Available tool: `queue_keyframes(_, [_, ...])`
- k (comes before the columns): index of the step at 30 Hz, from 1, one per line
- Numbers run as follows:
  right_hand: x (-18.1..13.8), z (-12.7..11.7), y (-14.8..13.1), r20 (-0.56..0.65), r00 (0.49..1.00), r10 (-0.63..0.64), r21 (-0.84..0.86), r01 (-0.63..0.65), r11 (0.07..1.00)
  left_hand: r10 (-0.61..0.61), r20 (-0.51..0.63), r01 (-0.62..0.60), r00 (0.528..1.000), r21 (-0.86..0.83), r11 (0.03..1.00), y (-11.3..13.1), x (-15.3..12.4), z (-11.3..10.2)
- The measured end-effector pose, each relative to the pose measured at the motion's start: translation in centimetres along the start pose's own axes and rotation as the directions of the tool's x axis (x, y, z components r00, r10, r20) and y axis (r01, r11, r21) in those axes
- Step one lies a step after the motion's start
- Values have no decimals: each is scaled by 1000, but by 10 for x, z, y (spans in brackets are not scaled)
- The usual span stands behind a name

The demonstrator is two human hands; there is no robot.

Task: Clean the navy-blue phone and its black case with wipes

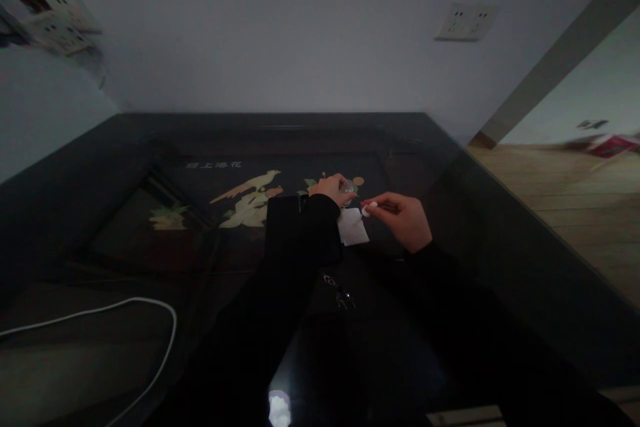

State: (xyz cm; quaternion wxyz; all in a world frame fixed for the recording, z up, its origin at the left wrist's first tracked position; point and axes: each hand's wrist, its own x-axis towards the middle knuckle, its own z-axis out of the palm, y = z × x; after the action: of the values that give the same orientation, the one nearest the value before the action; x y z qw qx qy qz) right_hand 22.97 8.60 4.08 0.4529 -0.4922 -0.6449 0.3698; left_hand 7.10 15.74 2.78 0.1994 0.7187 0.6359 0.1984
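Note:
My left hand [327, 188] is closed around a small clear container [348, 188], which looks like a jar or bottle; its exact kind is unclear. Pinched between the thumb and fingers of my right hand [407, 219] is a small, soft-looking white piece [369, 209], perhaps cotton. A white square sheet [354, 229] lies on the dark table just below both hands. Under my left forearm sits a flat black rectangular object [280, 230], partly hidden by the sleeve. Nearer to me are small shiny metal pieces [345, 296], like jewelry.
The glossy dark tabletop [165, 127] bears a bird-and-flower picture and meets a pale wall. A white cable [173, 320] curves across the left front. Sockets [467, 21] are set in the wall. The table's right edge borders a wooden floor [560, 193].

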Motion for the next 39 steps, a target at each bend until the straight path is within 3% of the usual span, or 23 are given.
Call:
queue_keyframes(4, [-3, 4, 2, -23, 999, -45, -106, 43, 993, 6, -4, -6, 1000, 0, 1000, 0, 0, 0])
queue_keyframes(8, [1, -5, -11, -72, 996, -57, -95, 50, 994, -1, 2, 1, 1000, -8, 1000, -1, 0, 1])
queue_keyframes(13, [33, -17, -46, -232, 947, -224, -119, 201, 972, -13, 6, 14, 1000, -15, 1000, -2, 1, 1])
queue_keyframes(15, [47, -13, -53, -242, 930, -275, -130, 250, 959, -18, 4, 18, 1000, -7, 1000, -1, 1, 1])
queue_keyframes(24, [67, 8, -33, -158, 955, -250, -240, 209, 948, 3, -20, -3, 1000, -16, 1000, -4, 0, 3])
queue_keyframes(30, [74, 20, -7, 17, 979, -205, -350, 198, 916, 8, -11, -8, 1000, 18, 1000, -5, 3, 3])
queue_keyframes(34, [74, 24, -1, 112, 974, -195, -490, 225, 842, 22, -13, -21, 1000, 38, 999, -4, 2, 2])
queue_keyframes(39, [77, 24, -15, 180, 971, -159, -681, 240, 692, 28, -12, -28, 1000, 37, 999, -5, 1, 1])
